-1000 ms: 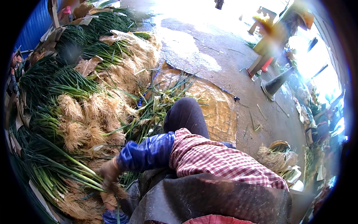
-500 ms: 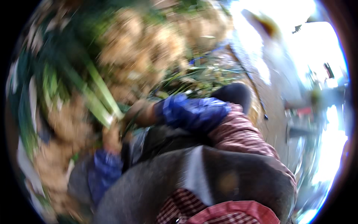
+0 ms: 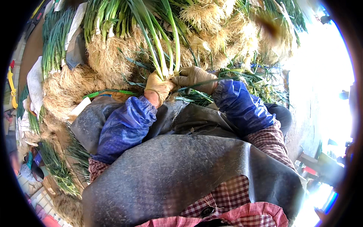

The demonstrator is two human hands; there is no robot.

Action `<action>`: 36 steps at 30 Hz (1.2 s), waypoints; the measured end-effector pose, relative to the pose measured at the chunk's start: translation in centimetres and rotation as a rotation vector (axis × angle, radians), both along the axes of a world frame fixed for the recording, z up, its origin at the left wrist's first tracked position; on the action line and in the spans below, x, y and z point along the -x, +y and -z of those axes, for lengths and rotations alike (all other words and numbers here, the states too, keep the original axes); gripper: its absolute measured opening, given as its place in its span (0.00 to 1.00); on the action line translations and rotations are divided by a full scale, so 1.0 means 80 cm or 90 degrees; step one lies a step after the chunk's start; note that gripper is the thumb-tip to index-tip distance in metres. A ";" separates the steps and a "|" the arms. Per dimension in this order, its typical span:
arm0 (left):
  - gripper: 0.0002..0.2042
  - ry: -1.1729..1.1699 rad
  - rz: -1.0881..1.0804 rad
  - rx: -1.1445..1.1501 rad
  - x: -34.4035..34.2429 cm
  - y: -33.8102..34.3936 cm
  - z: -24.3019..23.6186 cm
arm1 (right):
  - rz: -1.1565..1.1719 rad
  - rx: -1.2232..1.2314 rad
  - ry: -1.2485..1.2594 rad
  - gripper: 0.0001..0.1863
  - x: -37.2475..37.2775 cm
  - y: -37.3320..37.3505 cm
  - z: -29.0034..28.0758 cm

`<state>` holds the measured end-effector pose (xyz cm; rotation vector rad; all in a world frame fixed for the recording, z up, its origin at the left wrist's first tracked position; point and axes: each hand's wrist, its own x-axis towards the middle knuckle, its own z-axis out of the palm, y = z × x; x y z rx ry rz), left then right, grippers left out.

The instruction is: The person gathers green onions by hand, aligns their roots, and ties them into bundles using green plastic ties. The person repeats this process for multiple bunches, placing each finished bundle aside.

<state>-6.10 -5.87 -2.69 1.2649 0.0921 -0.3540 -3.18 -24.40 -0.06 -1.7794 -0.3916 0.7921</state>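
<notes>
Wrinkle-gloved left hand point(image 3: 159, 86) clasps long, smooth green stalks point(image 3: 161, 56).

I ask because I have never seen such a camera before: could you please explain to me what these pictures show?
There is no machine here, only a person working. A camera worn on the head looks down, so you see what lies before the person; the fisheye lens bends straight edges. The left hand and right hand seem gloved, below blue sleeves. The left grips a few green stalks at their base; the right's fingers are close beside it. Ahead and to the left lie bundles of similar plants with pale, stringy roots. The large dark shape below is an apron.
</notes>
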 end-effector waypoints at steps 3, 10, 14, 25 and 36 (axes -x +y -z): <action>0.18 -0.015 0.000 -0.040 0.002 0.012 -0.002 | -0.053 0.036 -0.102 0.16 -0.005 0.007 -0.003; 0.18 -0.019 -0.053 -0.092 0.007 0.012 0.001 | -0.037 0.217 0.014 0.09 0.032 0.020 -0.002; 0.19 0.102 -0.041 0.143 -0.025 0.053 -0.019 | -0.475 0.398 -0.178 0.13 0.058 0.004 -0.009; 0.17 -0.019 0.085 0.569 -0.023 0.074 -0.052 | 0.139 0.351 -0.429 0.23 -0.101 -0.045 -0.037; 0.21 0.053 0.035 0.600 -0.029 0.083 -0.034 | -0.344 0.507 -0.610 0.22 -0.194 -0.042 0.053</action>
